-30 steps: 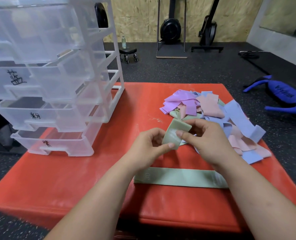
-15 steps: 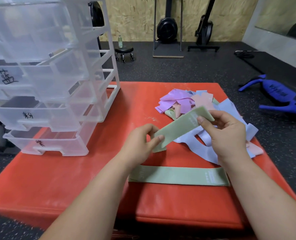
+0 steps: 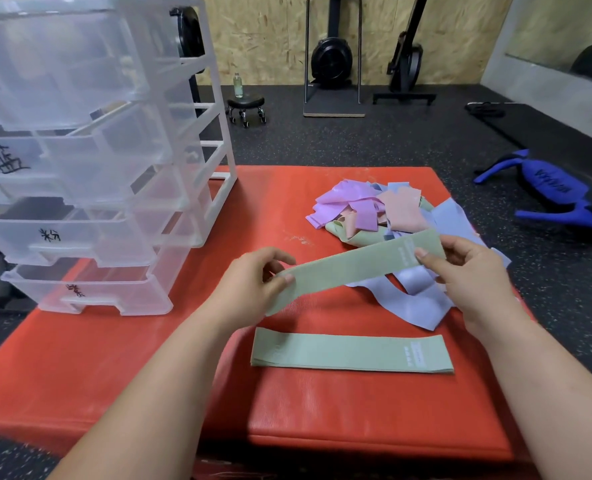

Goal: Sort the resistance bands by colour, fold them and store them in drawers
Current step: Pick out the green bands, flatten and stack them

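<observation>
**Green band held taut over a red mat**

Handwritten black characters mark three clear drawers of the drawer unit (image 3: 114, 188), which stands on the far left corner of the mat (image 3: 149, 358). One label (image 3: 7, 157) reads 蓝 and the label below it (image 3: 49, 234) reads 粉. The mark on the lowest drawer (image 3: 75, 290) is too blurred to read. Small white print sits near the right end of each green band, too fine to make out. Lettering on a blue object (image 3: 557, 192) on the floor to the right of the mat is also illegible.

The held band (image 3: 353, 268) is a flat, pale green fabric loop, pulled out straight in the air above the middle of the mat. It slants, with its left end lower and nearer the camera and its right end higher.

The left hand (image 3: 249, 289) pinches the lower end between the thumb and curled fingers. The right hand (image 3: 471, 275) pinches the upper end, with the thumb lying on top by the print. Both forearms reach in from the near edge.

A second band (image 3: 350, 353) of the same green lies flat on the mat, parallel to the near edge and right of centre, directly under the held one and not touching it.

A loose pile (image 3: 384, 216) of lilac, pink, pale blue and green bands lies toward the far right corner. Its blue strips trail toward the right hand.

Behind the mat, a small bottle (image 3: 238, 85) stands on a wheeled stool (image 3: 246, 105).
</observation>
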Tool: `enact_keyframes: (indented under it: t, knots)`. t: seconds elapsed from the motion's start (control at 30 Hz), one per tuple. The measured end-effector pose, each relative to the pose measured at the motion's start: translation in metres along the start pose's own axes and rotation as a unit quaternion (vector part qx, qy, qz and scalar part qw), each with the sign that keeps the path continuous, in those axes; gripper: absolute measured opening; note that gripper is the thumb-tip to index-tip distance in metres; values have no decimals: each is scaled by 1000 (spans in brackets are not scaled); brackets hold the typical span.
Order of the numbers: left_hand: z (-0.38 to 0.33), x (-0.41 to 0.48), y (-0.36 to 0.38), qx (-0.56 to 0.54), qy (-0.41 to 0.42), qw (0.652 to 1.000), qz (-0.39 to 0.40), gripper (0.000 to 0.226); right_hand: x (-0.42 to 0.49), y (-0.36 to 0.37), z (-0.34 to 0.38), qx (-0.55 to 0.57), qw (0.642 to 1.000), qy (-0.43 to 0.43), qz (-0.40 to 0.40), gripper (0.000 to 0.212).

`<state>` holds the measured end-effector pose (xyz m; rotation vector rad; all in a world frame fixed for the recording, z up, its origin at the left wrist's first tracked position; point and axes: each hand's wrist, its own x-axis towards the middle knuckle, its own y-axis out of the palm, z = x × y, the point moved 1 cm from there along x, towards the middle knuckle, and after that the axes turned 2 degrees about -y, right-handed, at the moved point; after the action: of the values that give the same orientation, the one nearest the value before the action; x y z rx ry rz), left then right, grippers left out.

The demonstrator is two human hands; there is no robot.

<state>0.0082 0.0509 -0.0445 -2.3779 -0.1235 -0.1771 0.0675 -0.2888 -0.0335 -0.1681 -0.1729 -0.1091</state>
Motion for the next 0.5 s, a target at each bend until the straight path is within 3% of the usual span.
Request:
enact_keyframes:
  t: [0.13,0.3,0.5]
  knots:
    - [1,-3,-8,-103,-51,993,-32,10,-4,-10,-2,-47,998,23,31,6]
    - [2,-12,-20,-207,-88,973,-47,27,-14,-22,-2,-62,996,58,34,6]
    - [0,-30,-26,-211,-125,967,-64,29,-33,-36,1,-64,989,121,60,8]
